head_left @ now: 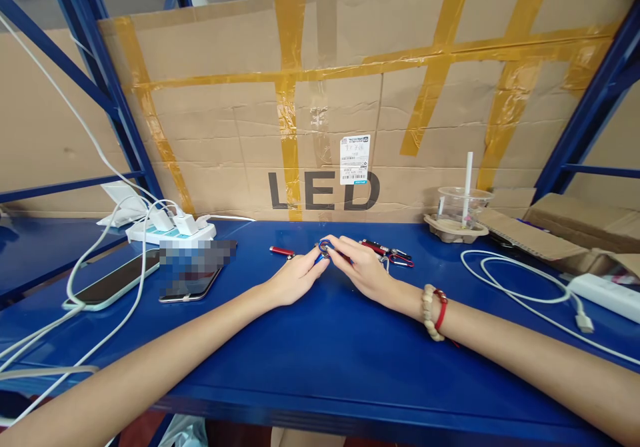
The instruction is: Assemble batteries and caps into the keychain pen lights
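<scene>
My left hand (295,279) and my right hand (363,267) meet over the middle of the blue shelf. Both pinch a small blue carabiner (326,242), its curved end showing between the fingertips. A metallic bit sits by it, too small to make out. Just behind my left hand lies a short red cylinder (281,252) like a pocket penlight. Beyond my right hand are more slim red and black cylinders (373,244), partly hidden, with a red carabiner (401,260) beside them. A bead bracelet and a red band circle my right wrist.
Two phones (117,277) and a white power strip (170,234) with trailing cables are at left. On the right stand a plastic cup (457,204) with a straw, a coiled white cable (525,287) and an open carton (585,227). Cardboard (225,134) walls the back.
</scene>
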Available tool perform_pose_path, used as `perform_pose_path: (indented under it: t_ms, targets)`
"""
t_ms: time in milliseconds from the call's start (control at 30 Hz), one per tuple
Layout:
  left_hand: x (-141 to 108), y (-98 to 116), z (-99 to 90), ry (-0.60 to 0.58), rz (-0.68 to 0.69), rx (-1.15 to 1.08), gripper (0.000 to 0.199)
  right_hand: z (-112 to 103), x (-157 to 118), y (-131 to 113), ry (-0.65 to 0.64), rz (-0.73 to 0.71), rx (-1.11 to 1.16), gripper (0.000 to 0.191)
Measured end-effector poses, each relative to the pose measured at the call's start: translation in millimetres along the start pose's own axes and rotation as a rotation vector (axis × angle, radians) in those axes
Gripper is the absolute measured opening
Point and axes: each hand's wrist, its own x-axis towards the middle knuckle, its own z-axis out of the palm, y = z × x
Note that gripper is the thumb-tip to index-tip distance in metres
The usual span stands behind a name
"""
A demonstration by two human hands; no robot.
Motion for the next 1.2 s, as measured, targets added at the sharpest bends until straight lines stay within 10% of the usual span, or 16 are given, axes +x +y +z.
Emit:
perform_pose_path:
  t_ms: [800,1200]
  targets:
    - [3.7,-10.3,1.1,0.129,0.000,0.082,0.025,0.2,0.2,11.4,-0.202,0.082,0.030,0.034]
    - [1.4,-19.5,-38.7,0.294,-0.170,0.748,0.023,-12.8,-0.8,5.7,-0.242,0.261,-0.492,0.014]
